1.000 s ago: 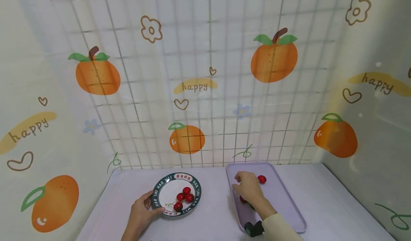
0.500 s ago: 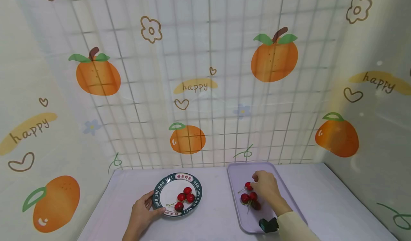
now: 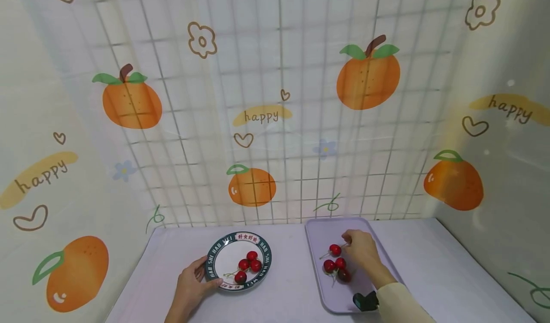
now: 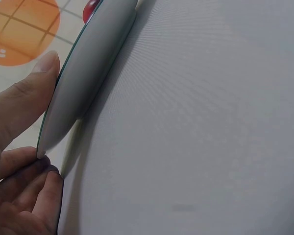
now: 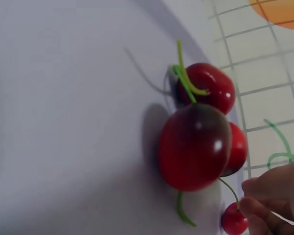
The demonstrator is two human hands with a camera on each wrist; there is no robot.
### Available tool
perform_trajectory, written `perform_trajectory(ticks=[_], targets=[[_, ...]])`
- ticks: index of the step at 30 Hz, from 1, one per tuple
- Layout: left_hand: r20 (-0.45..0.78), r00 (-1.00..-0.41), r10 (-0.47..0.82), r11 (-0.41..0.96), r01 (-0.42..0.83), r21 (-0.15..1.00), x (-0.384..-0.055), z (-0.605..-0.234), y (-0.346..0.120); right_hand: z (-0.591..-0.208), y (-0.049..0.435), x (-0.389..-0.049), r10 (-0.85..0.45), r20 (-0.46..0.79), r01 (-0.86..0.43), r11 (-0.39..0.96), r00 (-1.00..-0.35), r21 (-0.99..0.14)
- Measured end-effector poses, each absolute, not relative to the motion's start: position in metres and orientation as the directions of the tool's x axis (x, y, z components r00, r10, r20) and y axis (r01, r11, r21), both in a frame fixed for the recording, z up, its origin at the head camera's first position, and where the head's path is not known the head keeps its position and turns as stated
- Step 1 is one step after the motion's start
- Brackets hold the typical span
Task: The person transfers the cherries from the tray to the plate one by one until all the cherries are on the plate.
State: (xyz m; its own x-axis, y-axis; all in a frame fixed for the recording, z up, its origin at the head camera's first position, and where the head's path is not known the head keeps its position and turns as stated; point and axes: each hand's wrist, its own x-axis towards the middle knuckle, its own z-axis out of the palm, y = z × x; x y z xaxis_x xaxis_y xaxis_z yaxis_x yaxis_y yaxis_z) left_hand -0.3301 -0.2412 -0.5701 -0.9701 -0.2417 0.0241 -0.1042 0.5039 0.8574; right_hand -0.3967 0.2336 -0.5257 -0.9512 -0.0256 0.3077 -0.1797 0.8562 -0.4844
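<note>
My left hand point(image 3: 194, 283) grips the near-left rim of a white plate point(image 3: 223, 261) with a dark green lettered border, thumb on top and fingers beneath. The left wrist view has this plate point(image 4: 83, 83) edge-on, tilted slightly. Several red cherries point(image 3: 244, 264), one with a long stem, lie on the plate. My right hand point(image 3: 362, 251) is low over a purple tray point(image 3: 365, 289), fingertips at a thin stem right beside a cherry point(image 3: 335, 250). Whether the fingers pinch it I cannot tell. Closer to me lie three clustered cherries point(image 5: 196, 147), green stems showing.
A black device point(image 3: 365, 301) is strapped at the right wrist, over the tray's near end. Pale cloth covers the table point(image 3: 288, 275) between plate and tray. A curtain point(image 3: 296, 122) printed with oranges stands behind and at both sides.
My right hand has moved right across the tray, uncovering the cherries beneath it and now covering the spot where a far-right cherry showed. My left hand keeps its grip on the plate.
</note>
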Motion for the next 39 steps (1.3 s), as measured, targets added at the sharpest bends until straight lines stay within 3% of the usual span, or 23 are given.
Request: perform_trajectory(ticks=[20, 34, 39], targets=[[0.052, -0.97, -0.238, 0.529, -0.084, 0.845, -0.327, -0.568, -0.239, -0.534, 0.228, -0.403, -0.005, 0.182, -0.09, 0.884, -0.983, -0.459], [0.031, -0.967, -0.252, 0.513, -0.107, 0.852, -0.33, -0.57, -0.242, -0.533, 0.232, -0.398, -0.034, 0.348, -0.19, 0.884, -0.937, -0.427], [0.031, -0.967, -0.254, 0.519, -0.109, 0.848, -0.33, -0.57, -0.241, -0.531, 0.233, -0.397, -0.024, 0.323, -0.17, 0.885, -0.946, -0.432]])
